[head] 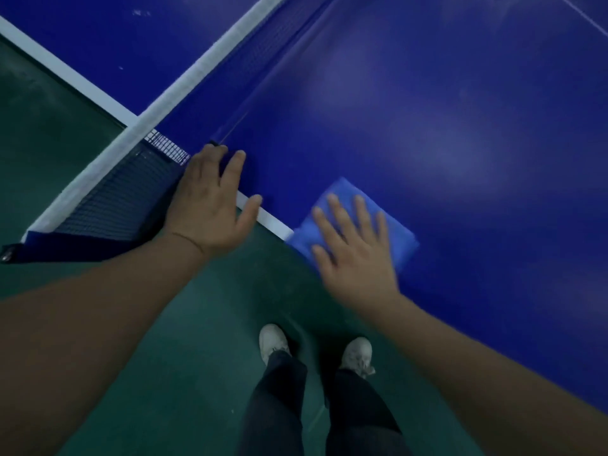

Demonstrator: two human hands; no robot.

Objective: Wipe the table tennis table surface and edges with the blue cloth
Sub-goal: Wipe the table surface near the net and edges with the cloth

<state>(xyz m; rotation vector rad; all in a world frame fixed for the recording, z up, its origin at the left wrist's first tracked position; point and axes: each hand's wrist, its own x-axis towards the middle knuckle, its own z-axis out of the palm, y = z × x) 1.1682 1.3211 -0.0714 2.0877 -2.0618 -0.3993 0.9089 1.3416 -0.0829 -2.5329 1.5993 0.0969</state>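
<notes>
Nearest to you are your shoes point(273, 340) on the green floor point(197, 324), right beside the table's side edge, so you have room to lean in. Your right hand point(357, 258) lies flat on the blue cloth point(399, 233), fingers straight and spread, pressing and not grasping (it is a bit blurred, so I can't tell how hard). The cloth is folded into a pad at the near side edge of the table tennis table point(460, 126), one corner touching the white edge line point(273, 222). Expect it to be light, soft and limp. It will likely bunch or slip out from under a flat palm on this smooth top, so keep the palm centred on the pad. For the edges you'd probably need to curl your fingers over a fold and wrap it round the lip. Your left hand point(207, 205) is also uncurled, holding nothing, resting on the table edge just beside the net point(131, 192), thumb across the white line. The net is the main obstacle: its mesh and the net bracket point(65, 245) overhang the side, so a sweep leftward would probably stop there. Beyond the net's white top band point(184, 90) lies the far half of the table point(115, 34), with a few pale specks, which looks out of reach from here.
</notes>
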